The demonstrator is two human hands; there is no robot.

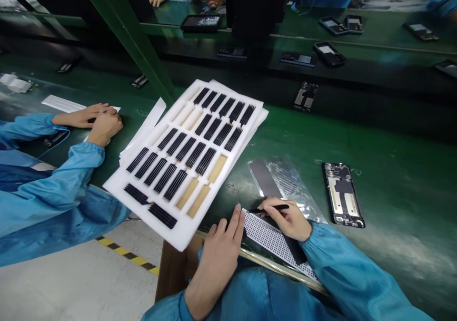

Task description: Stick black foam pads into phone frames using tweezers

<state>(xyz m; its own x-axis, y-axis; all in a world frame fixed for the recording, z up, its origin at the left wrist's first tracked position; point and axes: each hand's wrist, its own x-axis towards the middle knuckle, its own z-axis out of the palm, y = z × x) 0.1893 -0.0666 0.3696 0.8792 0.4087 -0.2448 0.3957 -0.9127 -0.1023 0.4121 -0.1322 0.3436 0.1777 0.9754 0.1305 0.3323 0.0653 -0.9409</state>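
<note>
My left hand [222,247] lies with its fingers stretched out, fingertips at the upper left corner of a white sheet covered in small black dots [266,233]. In my right hand [291,221] is a slim black tool, seemingly tweezers [283,207], its tip over that sheet's top left end. A dark strip [294,250] lies across the sheet, partly under my right hand. Just beyond is a clear plastic bag [302,192] with a grey strip and dotted pieces. An opened phone body [343,195] rests to the right of my right hand.
A white foam tray [116,182] holding rows of black strips lies to the left, stacked on another. A co-worker's hands [105,125] work farther left. A green post [128,35] rises behind the tray. More phone bodies [306,96] lie on the dark line beyond.
</note>
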